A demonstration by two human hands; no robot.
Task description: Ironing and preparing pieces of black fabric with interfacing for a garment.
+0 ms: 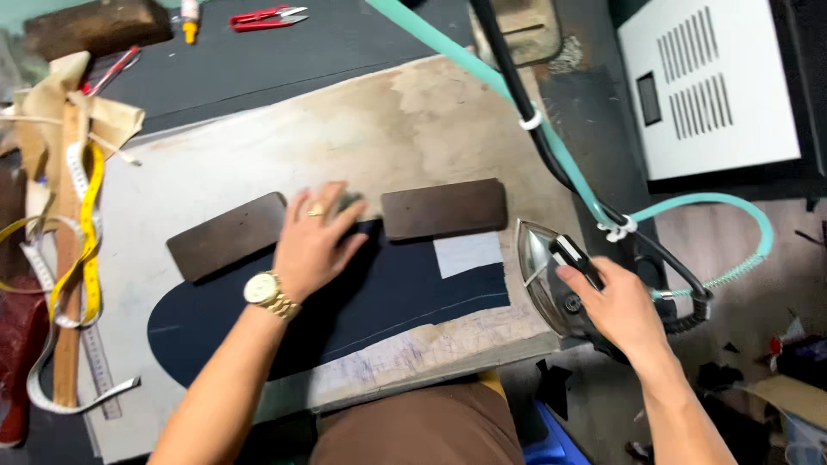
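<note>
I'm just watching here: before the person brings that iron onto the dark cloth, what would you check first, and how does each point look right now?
1. Right hand grips the iron by its handle: ok.
2. Left hand lies flat on the navy fabric, holding it down: ok.
3. Two dark weight blocks sit along the fabric's upper edge: ok.
4. Left-hand fingers out of the iron's way: not ok, they rest on the fabric.
5. Teal hose hangs free of the fabric: ok.
6. Iron hot: cannot tell.

A tailoring workshop: steam iron [560, 275], tape measure [82, 250], scissors [267, 16], cloth [388, 297].
</note>
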